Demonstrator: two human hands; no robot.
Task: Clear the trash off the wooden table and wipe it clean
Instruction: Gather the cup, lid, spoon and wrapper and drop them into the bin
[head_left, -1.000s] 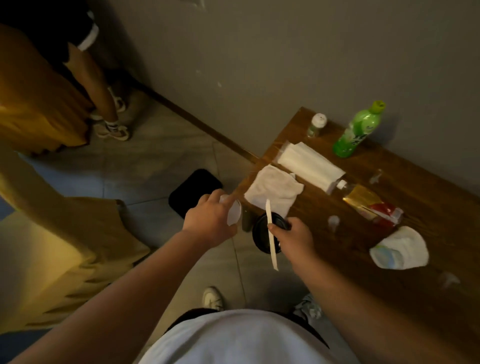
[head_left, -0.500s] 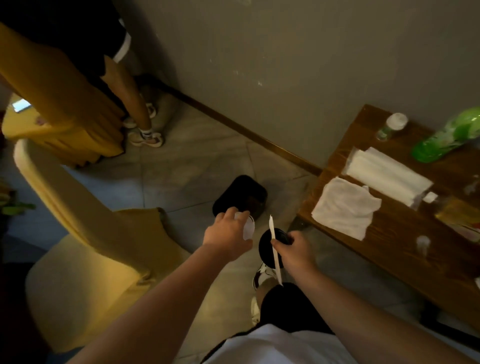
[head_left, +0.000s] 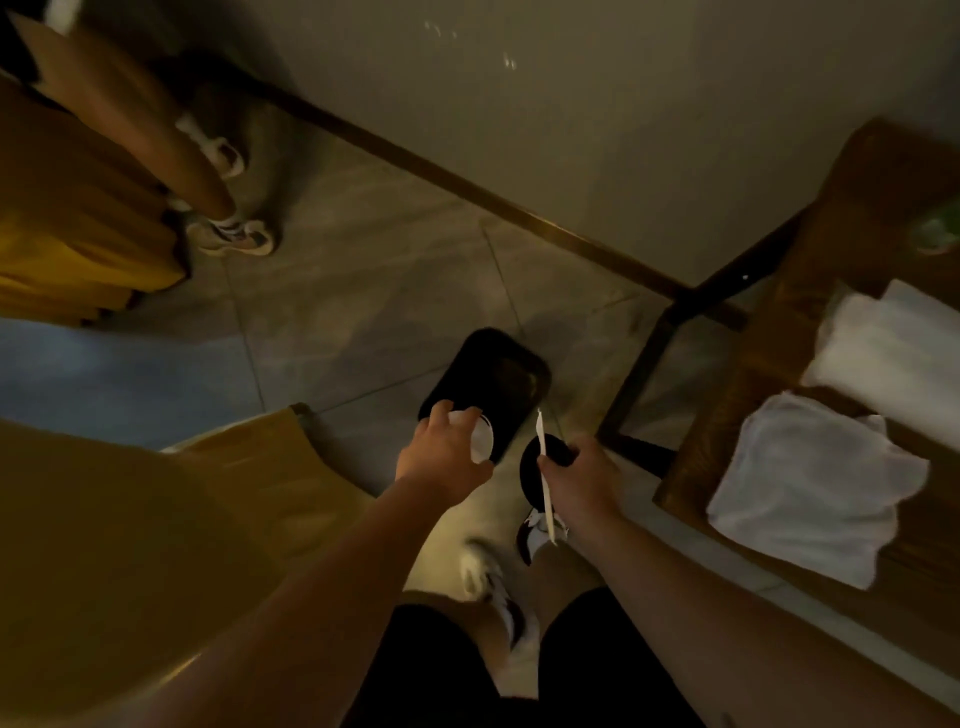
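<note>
The head view showed both hands carrying trash away from the wooden desk (head_left: 810, 332) toward the black bin (head_left: 485, 387) on the floor, probably so each load could drop straight in. The left hand (head_left: 441, 460), arm extended, hung over the bin's near rim, its grip closed around a small white cup (head_left: 482, 441). The right hand (head_left: 579, 480), just beside it and short of the bin, pinched a black round lid (head_left: 540, 467) together with a pale flat stick (head_left: 545, 478). A white cloth (head_left: 810, 488) lay on the desk, presumably for wiping.
</note>
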